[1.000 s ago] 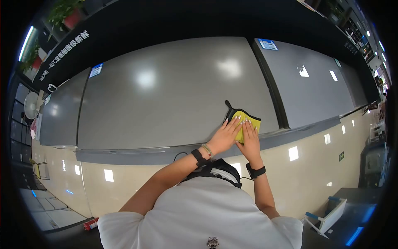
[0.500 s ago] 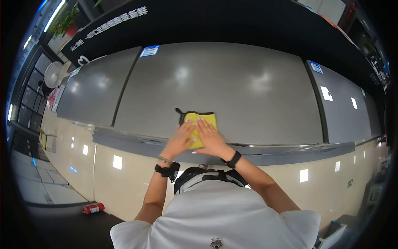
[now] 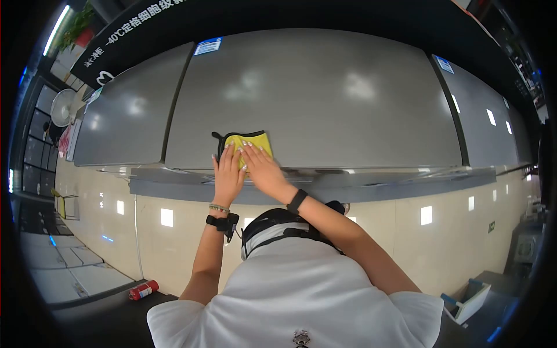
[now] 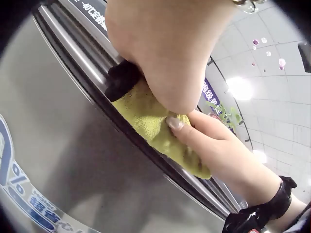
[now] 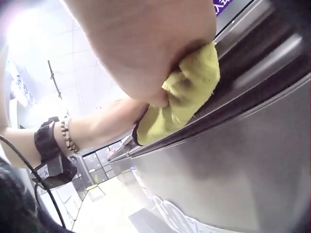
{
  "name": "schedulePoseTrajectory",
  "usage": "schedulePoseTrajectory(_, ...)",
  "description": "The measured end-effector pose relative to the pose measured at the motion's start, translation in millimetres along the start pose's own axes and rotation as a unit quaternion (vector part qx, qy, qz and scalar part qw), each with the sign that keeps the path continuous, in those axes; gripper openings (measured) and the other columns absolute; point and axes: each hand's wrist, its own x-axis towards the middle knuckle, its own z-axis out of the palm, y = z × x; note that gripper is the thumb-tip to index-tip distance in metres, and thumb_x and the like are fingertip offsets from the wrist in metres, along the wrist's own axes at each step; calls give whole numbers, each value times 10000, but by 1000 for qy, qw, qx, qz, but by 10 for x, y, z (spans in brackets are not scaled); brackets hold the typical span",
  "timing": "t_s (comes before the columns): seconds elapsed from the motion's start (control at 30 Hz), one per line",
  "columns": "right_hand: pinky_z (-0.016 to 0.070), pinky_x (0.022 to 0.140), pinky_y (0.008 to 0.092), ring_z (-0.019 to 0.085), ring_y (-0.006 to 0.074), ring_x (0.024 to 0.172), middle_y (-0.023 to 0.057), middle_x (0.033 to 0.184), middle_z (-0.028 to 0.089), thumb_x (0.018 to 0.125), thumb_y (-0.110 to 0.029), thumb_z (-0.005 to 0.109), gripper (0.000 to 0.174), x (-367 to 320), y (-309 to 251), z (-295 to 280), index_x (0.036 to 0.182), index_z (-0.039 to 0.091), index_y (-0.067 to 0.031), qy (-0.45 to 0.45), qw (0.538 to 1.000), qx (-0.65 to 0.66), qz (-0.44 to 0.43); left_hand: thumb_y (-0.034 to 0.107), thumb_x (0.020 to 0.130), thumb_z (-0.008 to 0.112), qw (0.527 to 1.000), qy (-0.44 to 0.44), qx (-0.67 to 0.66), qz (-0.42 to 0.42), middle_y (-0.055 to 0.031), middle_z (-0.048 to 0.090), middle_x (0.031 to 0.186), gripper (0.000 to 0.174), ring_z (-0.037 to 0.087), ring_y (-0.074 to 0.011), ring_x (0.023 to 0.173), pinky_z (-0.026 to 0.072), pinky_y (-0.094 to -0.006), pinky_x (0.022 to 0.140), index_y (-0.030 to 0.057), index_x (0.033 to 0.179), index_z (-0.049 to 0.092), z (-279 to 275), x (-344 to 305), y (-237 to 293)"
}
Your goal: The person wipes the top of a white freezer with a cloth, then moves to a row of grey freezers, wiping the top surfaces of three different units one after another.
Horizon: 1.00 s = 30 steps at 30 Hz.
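Observation:
A yellow cleaning cloth (image 3: 262, 142) with black edging and a black hanging loop lies at the front edge of the grey chest freezer lid (image 3: 313, 104). My left hand (image 3: 229, 177) presses on its left part with straight fingers. Beside it my right hand (image 3: 264, 171) lies on the cloth, fingers straight and pointing forward, fingertips close to the left ones. In the left wrist view, the cloth (image 4: 146, 116) hangs down over the lid's metal edge, and the right thumb rests against it. From the right wrist, the cloth (image 5: 180, 97) bunches under the palm at that edge.
More grey freezers stand on the left (image 3: 125, 113) and right (image 3: 493, 116), with narrow gaps between lids. A black panel (image 3: 278, 14) with white lettering runs behind. On the floor level at lower left lies a red fire extinguisher (image 3: 143, 290). A white fan (image 3: 62, 107) stands far left.
Both hands have slid the cloth leftward along the lid's front edge, from its right end to its left part. The head view has turned left as well.

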Motion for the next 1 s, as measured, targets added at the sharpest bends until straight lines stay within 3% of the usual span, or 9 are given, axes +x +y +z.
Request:
schedulePoseTrajectory(0.1, 257, 1073, 416, 328, 292, 1296, 187, 1372, 360, 756, -140, 574, 622, -311, 96, -300, 1313, 357, 33, 7, 999, 16, 42, 258, 828, 527, 999, -18, -2, 44, -148, 277, 1425, 534, 243, -314, 1330, 145, -591, 1050, 53, 1297, 378, 59, 72, 270)
schedulePoseTrajectory(0.27, 278, 1060, 428, 348, 305, 1283, 187, 1354, 386, 710, -21, 530, 614, -811, 340, -832, 1302, 375, 23, -1, 991, 41, 130, 282, 751, 632, 981, -68, -58, 172, -179, 273, 1420, 653, 243, -311, 1331, 208, -563, 1042, 18, 1291, 376, 126, 300, 910)
schedulePoseTrajectory(0.4, 288, 1050, 439, 365, 299, 1269, 159, 1339, 413, 693, 6, 533, 606, -1253, 579, -1070, 1287, 415, -20, 56, 974, 0, 220, 282, 775, 590, 964, -68, -22, 255, -167, 292, 1413, 625, 255, -294, 1324, 256, -545, 1024, 19, 1301, 381, 288, 489, 1487)
schedulePoseTrajectory(0.47, 312, 1032, 445, 401, 302, 1239, 142, 1312, 447, 694, 11, 536, 593, -1424, 715, -1095, 1276, 443, -51, 112, 960, -20, 255, 236, 789, 559, 955, -23, -18, 294, -171, 307, 1402, 566, 267, -297, 1317, 280, -530, 1015, 19, 1288, 402, 465, 595, 1710)
schedulePoseTrajectory(0.6, 328, 1018, 450, 432, 301, 1212, 131, 1289, 473, 672, 5, 582, 583, -1611, 943, -1086, 1243, 485, -57, 167, 943, -71, 279, 98, 756, 545, 957, 10, -55, 284, -187, 326, 1383, 538, 271, -322, 1317, 289, -531, 1018, -8, 1266, 410, 668, 700, 2070)
schedulePoseTrajectory(0.87, 370, 971, 435, 478, 311, 1147, 134, 1212, 517, 661, 4, 588, 532, -1467, 788, -922, 1187, 525, -41, 248, 905, -107, 328, 87, 763, 546, 936, -42, -149, 316, -148, 341, 1389, 524, 280, -287, 1318, 286, -524, 1022, 24, 1270, 426, 640, 737, 1884)
schedulePoseTrajectory(1.0, 412, 901, 405, 508, 314, 1043, 146, 1117, 527, 654, -5, 602, 529, -1269, 589, -1146, 1175, 516, 5, 178, 927, -115, 309, 41, 712, 593, 930, -71, -185, 308, -113, 353, 1396, 601, 301, -260, 1315, 272, -521, 1036, 58, 1286, 416, 445, 711, 1707)
